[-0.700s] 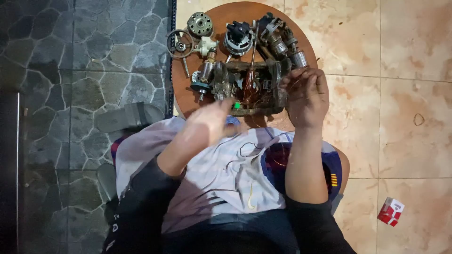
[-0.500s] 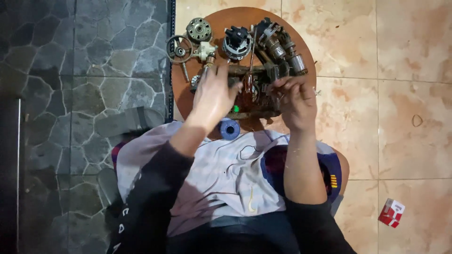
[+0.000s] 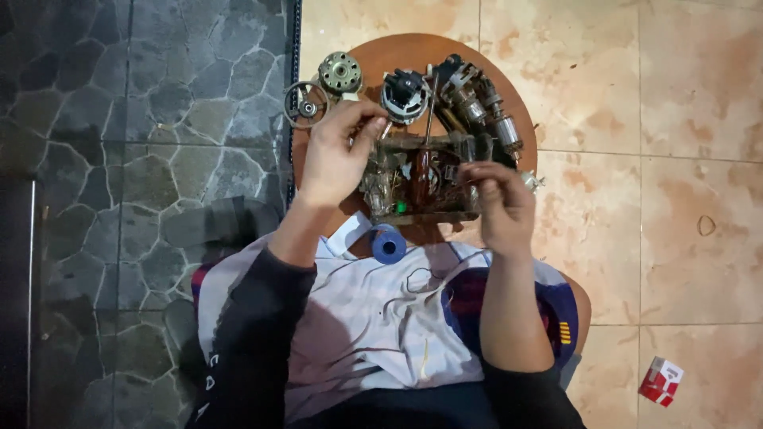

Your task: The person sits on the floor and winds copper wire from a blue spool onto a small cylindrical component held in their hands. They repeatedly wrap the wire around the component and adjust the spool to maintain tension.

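Your left hand [image 3: 338, 155] has travelled up from your lap and now sits on the rusty motor assembly [image 3: 417, 179], fingertips pinched shut on a small part at its top-left edge. That puts both hands on the work: your right hand [image 3: 497, 202] curls at the assembly's right end, grip unclear. It rests on the round wooden board [image 3: 397, 52], blue spool [image 3: 388, 243] just below.

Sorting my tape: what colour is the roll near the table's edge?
Blue, seen clearly in the head view: the tape roll sits beside the round wooden table.
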